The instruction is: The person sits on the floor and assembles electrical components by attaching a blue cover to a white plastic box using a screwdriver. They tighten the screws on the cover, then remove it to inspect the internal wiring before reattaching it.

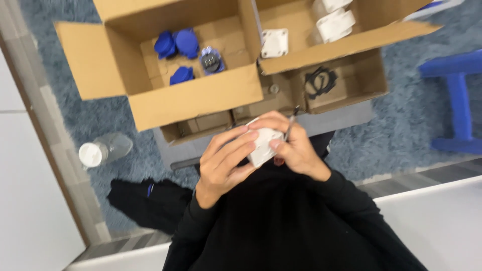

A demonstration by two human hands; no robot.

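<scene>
Head view, both hands, left hand [223,160], right hand [291,145], clasping white box [262,144]

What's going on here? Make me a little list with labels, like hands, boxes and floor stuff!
left hand: left hand wraps around a small white square part
right hand: right hand grips the same part and a thin metal tool
left box: cardboard box with blue round caps
right box: cardboard box with white square pieces
low box: black rings
floor: clear bottle with white cap lying on a shaggy blue-grey rug
</scene>
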